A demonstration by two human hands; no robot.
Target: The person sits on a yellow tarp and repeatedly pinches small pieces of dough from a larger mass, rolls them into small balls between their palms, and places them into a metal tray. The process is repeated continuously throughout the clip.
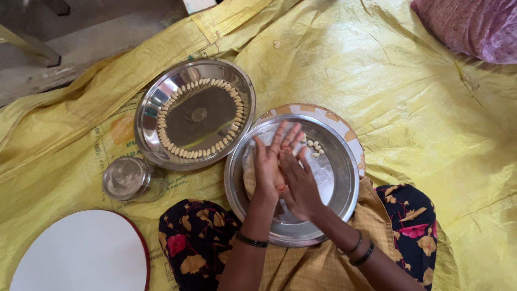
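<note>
left hand (267,164) and right hand (298,183) pressed flat palm to palm, fingers straight, rolling a bit of dough barely visible between them over the steel plate (344,183); dough looks soft, sticky, light, best taken by fingertip pinch.

Bright, soft daylight; glare on steel plate (156,102) rim; faint shadows under hands; sharp focus; slight bending toward edges
</note>
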